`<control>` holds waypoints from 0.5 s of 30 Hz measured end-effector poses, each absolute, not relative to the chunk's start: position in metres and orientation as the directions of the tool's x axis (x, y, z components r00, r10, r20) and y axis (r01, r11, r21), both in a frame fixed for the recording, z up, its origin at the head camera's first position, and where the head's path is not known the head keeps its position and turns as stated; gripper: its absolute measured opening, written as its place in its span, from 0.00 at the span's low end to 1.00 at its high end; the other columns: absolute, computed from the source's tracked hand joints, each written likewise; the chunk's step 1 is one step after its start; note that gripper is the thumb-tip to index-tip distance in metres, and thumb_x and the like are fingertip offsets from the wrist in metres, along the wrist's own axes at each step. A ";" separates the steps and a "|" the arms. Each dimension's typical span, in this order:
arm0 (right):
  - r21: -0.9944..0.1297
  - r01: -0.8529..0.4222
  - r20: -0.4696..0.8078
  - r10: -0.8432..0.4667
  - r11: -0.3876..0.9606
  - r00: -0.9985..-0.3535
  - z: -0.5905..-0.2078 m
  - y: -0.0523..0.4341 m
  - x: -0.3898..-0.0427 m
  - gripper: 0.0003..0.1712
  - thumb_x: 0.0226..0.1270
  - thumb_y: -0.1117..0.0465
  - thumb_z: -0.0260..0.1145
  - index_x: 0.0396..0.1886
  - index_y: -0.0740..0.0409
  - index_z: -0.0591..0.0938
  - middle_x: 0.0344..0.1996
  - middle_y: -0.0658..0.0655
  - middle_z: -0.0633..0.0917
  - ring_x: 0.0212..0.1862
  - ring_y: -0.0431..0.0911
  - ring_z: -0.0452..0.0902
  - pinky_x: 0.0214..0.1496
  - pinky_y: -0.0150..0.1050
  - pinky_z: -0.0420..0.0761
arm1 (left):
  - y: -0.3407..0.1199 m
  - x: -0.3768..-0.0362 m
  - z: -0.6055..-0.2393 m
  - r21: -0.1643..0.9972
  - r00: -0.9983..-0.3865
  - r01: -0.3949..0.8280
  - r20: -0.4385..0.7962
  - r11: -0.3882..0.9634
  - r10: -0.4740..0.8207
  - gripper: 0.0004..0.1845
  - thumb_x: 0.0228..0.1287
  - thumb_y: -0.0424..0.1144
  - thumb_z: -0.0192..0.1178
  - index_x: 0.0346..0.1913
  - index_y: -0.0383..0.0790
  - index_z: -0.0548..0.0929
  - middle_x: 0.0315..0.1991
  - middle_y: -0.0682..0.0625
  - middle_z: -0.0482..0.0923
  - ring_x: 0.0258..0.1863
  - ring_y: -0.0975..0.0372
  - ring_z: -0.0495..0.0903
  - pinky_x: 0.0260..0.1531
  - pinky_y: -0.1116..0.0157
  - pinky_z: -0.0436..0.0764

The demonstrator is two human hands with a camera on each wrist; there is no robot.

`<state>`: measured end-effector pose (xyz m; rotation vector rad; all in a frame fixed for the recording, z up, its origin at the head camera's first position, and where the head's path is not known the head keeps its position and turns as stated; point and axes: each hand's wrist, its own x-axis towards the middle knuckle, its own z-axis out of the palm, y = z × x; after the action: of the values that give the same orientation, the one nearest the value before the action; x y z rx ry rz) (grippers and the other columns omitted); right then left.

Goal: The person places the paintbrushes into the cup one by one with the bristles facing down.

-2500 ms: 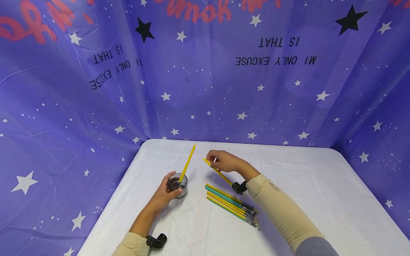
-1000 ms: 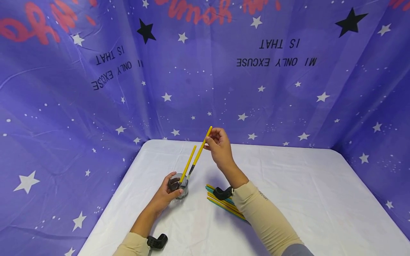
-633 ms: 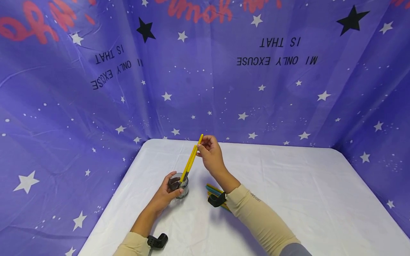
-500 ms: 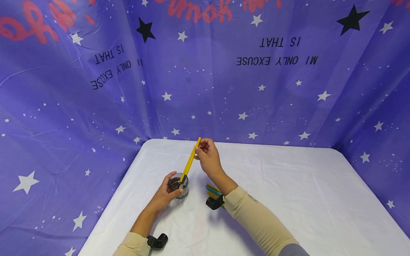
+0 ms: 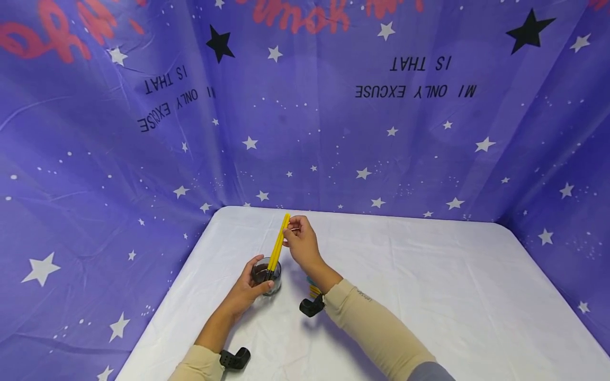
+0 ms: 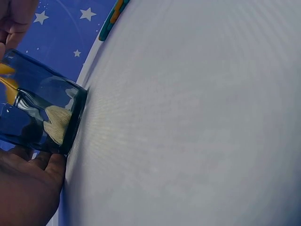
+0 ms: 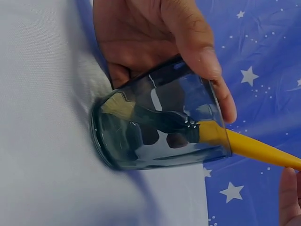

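My left hand (image 5: 249, 286) grips a smoky clear glass (image 7: 160, 127) round its side, on the white table. Two yellow-handled paintbrushes (image 5: 278, 246) lean side by side in the glass, handles sticking up past the rim. In the right wrist view pale bristles (image 7: 117, 106) rest near the glass's bottom. My right hand (image 5: 303, 243) pinches one yellow handle near its top end, thumb against the fingers. The left wrist view shows the glass (image 6: 42, 103) with bristles (image 6: 58, 123) seen through its wall.
More yellow and teal brushes (image 5: 314, 290) lie on the table (image 5: 429, 275), mostly hidden beneath my right wrist. Black wrist cameras (image 5: 312, 306) sit on both wrists. A purple star-printed curtain (image 5: 333, 132) rises behind and at both sides of the table.
My right hand has lifted a yellow paintbrush from beside the pile, turned it bristles down and lowered it into the glass beside the first brush. My left hand has stayed on the glass.
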<state>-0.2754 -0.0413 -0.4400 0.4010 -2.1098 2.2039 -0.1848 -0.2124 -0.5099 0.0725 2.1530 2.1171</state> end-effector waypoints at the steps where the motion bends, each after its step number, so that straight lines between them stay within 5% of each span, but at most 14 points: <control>1: -0.973 -0.222 0.228 -0.135 -0.058 -0.964 -0.441 -0.042 -0.276 0.13 0.70 0.72 0.61 0.52 0.64 0.72 0.41 0.58 0.75 0.39 0.47 0.78 0.39 0.42 0.84 | -0.212 -0.185 -0.510 0.998 -0.992 -0.053 -0.055 0.021 0.117 0.45 0.63 0.30 0.66 0.77 0.45 0.52 0.69 0.36 0.64 0.67 0.49 0.67 0.53 0.70 0.72; 5: -0.976 -0.212 0.217 -0.165 -0.042 -0.962 -0.437 -0.043 -0.275 0.13 0.70 0.72 0.62 0.52 0.67 0.73 0.41 0.61 0.77 0.39 0.49 0.79 0.42 0.49 0.84 | -0.212 -0.184 -0.510 0.998 -0.992 -0.060 -0.063 0.031 0.109 0.44 0.63 0.31 0.67 0.77 0.46 0.53 0.70 0.36 0.63 0.67 0.48 0.67 0.55 0.67 0.71; 15: -0.947 -0.254 0.190 -0.299 0.194 -0.935 -0.461 -0.021 -0.278 0.04 0.70 0.67 0.63 0.42 0.63 0.79 0.35 0.54 0.81 0.41 0.59 0.81 0.37 0.37 0.82 | -0.210 -0.183 -0.509 0.998 -0.993 -0.060 -0.062 0.023 0.100 0.44 0.62 0.31 0.67 0.77 0.45 0.53 0.70 0.35 0.62 0.66 0.48 0.66 0.52 0.70 0.72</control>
<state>-0.2775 -0.0214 -0.4606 0.5693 -2.4554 1.9362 -0.1834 -0.2105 -0.5090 0.0417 2.1613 2.1190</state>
